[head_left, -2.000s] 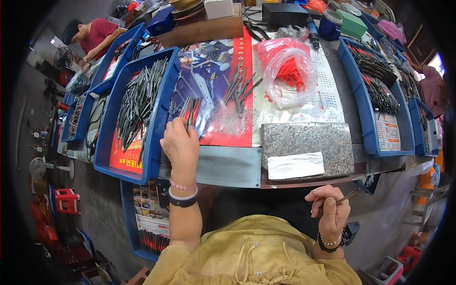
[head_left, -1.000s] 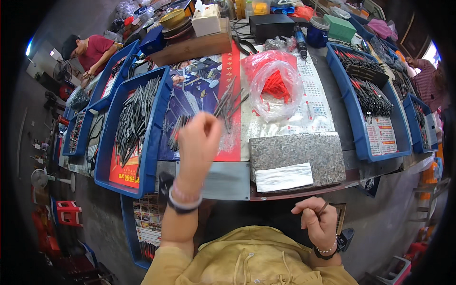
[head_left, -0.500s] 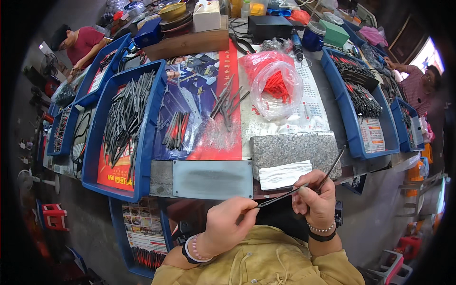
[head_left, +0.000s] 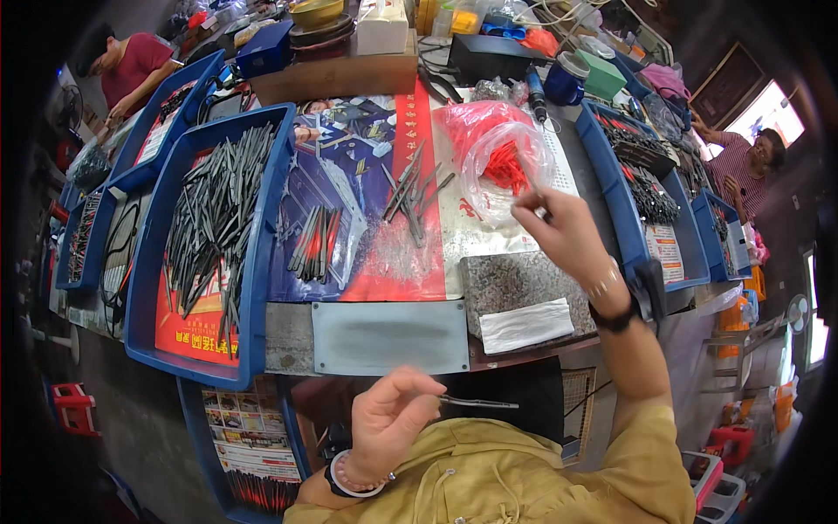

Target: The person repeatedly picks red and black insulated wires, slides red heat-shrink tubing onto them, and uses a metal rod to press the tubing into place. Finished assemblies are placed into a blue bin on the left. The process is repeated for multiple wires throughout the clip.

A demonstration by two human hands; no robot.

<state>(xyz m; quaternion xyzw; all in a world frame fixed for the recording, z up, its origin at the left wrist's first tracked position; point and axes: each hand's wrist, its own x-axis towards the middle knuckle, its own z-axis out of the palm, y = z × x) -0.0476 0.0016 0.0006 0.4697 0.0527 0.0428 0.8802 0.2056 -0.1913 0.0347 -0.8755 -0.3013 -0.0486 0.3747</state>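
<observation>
My left hand [head_left: 394, 417] is closed near my lap, pinching a thin dark rod-shaped piece [head_left: 482, 403] that points to the right. My right hand [head_left: 557, 220] reaches forward over the table to the mouth of a clear plastic bag [head_left: 543, 150]. Its fingers are closed round a thin, blurred stick-like tool whose tip reaches toward small red strips [head_left: 504, 164] inside the bag. A bunch of dark pieces with red parts [head_left: 316, 244] lies on the mat at left. Loose dark pieces [head_left: 410, 199] are scattered to its right.
A blue tray of dark rods [head_left: 218, 210] stands at left, another blue tray [head_left: 635, 196] at right. Near the table's front edge are a granite slab [head_left: 515, 278], a folded white paper [head_left: 525, 325] and a grey metal plate [head_left: 390, 336]. A person [head_left: 135, 74] sits far left, another [head_left: 742, 170] far right.
My right hand has left the piece held near my lap and moved forward to the bag of red strips. My left hand keeps the dark piece, slightly lower and further left.
</observation>
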